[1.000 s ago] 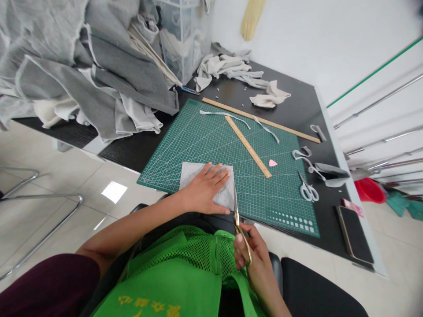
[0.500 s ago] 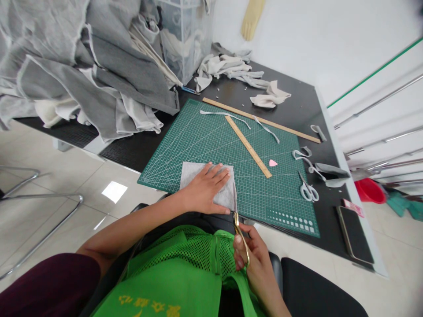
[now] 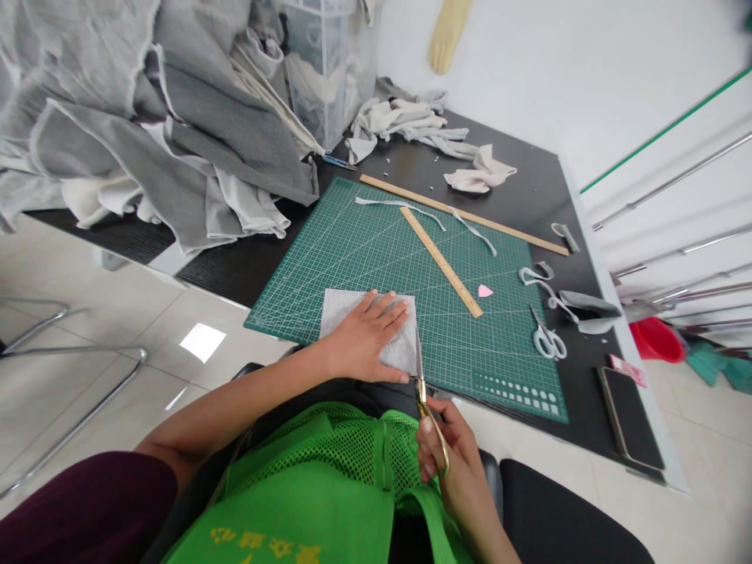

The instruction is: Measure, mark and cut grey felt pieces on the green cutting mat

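Observation:
A piece of grey fabric (image 3: 339, 307) lies at the near edge of the green cutting mat (image 3: 317, 243). My left hand (image 3: 367, 337) rests flat on it, fingers stretched out and pointing away to the right. In my right hand (image 3: 447, 442) is a pair of gold-handled scissors (image 3: 421, 395), my fingers wrapped round the handles just off the table's edge. The blades run along the right side of the fabric; whether cloth lies between them I cannot tell.
On the mat lie a short wooden ruler (image 3: 440, 262), a long wooden ruler (image 3: 464, 213), fabric strips (image 3: 475, 232) and pink chalk (image 3: 485, 291). White scissors (image 3: 548, 341) and a phone (image 3: 631, 415) are right. Grey cloth (image 3: 223, 117) is heaped left beside a clear bin (image 3: 329, 70).
The gold handles in my right hand have shifted slightly, with the lower loop a little further right. My left hand and the fabric stay in place.

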Demonstrator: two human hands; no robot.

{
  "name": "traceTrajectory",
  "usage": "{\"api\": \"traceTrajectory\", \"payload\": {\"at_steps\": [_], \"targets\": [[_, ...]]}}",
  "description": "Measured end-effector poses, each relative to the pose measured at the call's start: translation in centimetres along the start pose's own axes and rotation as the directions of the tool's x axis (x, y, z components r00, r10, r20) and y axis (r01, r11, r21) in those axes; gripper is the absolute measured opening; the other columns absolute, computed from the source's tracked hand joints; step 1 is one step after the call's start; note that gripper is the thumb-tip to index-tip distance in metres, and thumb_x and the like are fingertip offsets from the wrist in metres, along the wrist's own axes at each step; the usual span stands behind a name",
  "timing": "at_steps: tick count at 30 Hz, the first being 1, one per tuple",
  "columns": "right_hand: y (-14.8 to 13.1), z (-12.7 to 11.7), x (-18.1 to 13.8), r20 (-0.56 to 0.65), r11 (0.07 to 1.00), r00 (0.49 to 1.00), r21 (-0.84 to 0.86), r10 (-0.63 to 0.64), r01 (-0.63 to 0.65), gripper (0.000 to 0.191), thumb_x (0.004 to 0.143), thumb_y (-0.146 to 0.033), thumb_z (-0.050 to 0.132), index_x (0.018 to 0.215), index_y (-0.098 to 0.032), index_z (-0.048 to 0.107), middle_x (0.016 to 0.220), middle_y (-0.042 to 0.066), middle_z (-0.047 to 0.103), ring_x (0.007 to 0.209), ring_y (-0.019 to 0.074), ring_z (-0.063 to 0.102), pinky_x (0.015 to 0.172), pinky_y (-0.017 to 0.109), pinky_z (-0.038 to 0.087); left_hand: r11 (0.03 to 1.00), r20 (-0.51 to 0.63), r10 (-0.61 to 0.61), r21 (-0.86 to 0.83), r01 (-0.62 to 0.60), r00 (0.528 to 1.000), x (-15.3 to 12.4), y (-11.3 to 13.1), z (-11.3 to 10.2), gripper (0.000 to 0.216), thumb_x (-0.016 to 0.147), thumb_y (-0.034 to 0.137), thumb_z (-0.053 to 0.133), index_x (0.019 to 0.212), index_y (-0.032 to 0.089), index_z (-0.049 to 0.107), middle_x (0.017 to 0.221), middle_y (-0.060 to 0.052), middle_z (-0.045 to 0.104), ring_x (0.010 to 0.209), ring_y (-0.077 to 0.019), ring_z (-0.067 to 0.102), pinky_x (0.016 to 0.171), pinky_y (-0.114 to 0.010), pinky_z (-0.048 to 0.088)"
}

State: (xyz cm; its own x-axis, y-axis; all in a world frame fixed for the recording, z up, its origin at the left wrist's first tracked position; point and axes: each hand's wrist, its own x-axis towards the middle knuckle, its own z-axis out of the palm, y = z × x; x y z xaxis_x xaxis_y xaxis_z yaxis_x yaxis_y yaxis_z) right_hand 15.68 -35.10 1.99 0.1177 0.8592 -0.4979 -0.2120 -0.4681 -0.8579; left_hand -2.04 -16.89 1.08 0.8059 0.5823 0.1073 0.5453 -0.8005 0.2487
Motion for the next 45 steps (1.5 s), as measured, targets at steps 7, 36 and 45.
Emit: {"api": "traceTrajectory", "payload": {"at_steps": [7, 36, 45], "targets": [[0.4, -0.1, 1.0, 0.023, 0.999, 0.998, 0.005, -0.052, 0.052, 0.034, 0.089, -0.050, 0.068, 0.108, -0.026, 0.053, 0.056, -0.011, 0.042, 0.039, 0.0075, 0.036, 0.038, 0.019, 0.034, 1.000, -0.010, 0.000, 0.015, 0.000, 1.000, 0.0, 0.1, -0.1, 0.108, 0.078, 0.089, 0.037, 0.153, 0.010, 0.032, 0.162, -0.015, 0.027, 0.153, -0.0364, 0.011, 0.124, -0.053, -0.002], [0.4, 0.3, 1.3, 0.046, 0.997, 0.996, -0.008, -0.075, 0.076, 0.031, 0.093, -0.048, 0.063, 0.111, -0.026, 0.051, 0.061, -0.011, 0.039, 0.044, 0.0066, 0.034, 0.041, 0.017, 0.036, 1.000, -0.044, 0.017, -0.019, -0.017, 0.999, 0.0, -0.2, 0.5, 0.111, 0.076, 0.090, 0.038, 0.153, 0.010, 0.032, 0.161, -0.017, 0.028, 0.153, -0.0370, 0.011, 0.123, -0.055, -0.002], [0.4, 0.4, 1.1, 0.042, 0.998, 0.997, -0.023, -0.063, 0.064, 0.034, 0.093, -0.049, 0.063, 0.114, -0.024, 0.051, 0.064, -0.010, 0.044, 0.044, 0.0064, 0.036, 0.041, 0.018, 0.037, 0.999, -0.055, 0.018, -0.029, -0.019, 0.998, 0.0, -0.2, 0.5, 0.112, 0.075, 0.092, 0.038, 0.153, 0.011, 0.032, 0.161, -0.017, 0.029, 0.152, -0.0375, 0.013, 0.123, -0.055, -0.002]]}}
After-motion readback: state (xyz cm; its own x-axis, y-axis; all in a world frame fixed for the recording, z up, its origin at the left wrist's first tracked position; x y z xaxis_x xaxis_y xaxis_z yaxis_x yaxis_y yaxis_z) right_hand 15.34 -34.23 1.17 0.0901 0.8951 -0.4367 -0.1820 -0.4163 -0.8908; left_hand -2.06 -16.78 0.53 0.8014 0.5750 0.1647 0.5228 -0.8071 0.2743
